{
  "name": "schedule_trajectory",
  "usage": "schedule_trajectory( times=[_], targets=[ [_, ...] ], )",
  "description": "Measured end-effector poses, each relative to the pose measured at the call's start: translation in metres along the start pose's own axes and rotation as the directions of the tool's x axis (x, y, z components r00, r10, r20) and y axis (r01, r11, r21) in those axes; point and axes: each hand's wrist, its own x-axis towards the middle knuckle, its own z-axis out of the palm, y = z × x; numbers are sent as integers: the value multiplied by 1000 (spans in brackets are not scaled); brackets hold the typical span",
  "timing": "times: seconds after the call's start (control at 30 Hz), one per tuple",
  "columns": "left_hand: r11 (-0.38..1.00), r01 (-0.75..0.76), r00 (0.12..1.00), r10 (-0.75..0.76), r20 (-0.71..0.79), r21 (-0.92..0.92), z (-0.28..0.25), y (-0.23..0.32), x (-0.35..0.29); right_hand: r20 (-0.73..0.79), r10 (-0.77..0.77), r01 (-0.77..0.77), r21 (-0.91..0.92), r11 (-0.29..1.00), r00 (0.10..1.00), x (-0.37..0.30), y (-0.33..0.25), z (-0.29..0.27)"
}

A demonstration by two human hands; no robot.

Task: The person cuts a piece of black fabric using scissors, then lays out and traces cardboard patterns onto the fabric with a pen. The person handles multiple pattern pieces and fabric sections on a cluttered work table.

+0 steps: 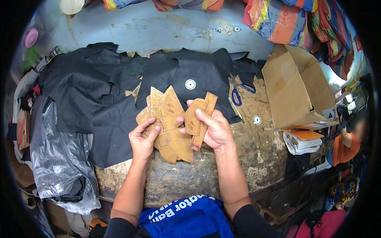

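My left hand (143, 139) pinches the left edge of several overlapping brown pattern pieces (168, 119), which have pointed tops and pen marks. In my right hand (213, 129) are smaller brown pattern pieces (193, 122), one rounded and one a narrow strip, with the thumb pressed on top. The two groups are held side by side above the worn wooden table (182, 182). Behind them spreads black leather-like sheet material (158, 71), in overlapping pieces. Scissors with blue handles (236, 96) rest on the table to the right of it.
An open cardboard box (285, 87) stands at the right, with a stack of folded papers (302, 142) beside it. Clear plastic wrapping (59, 154) hangs at the left edge. Checked woven bags (278, 22) hang at the back. Other people (346, 147) are at the far right.
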Motion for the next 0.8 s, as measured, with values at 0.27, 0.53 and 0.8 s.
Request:
schedule_trajectory(
  times=[0.27, 0.53, 0.8],
  targets=[
    [1000, -12, 999, 11, 34, 28, 6, 3, -8, -134, -64, 43, -155, 987, 989, 6, 22, 4],
    [990, -39, 997, 31, 65, 135, 13, -6, -15, -227, -324, -20, -844, 535, 918, 8, 48, 10],
    [994, 32, 999, -33, 13, 108, 11, -6, -6, -77, -709, 147, -957, 249, 701, 10, 57, 17]
  ],
)
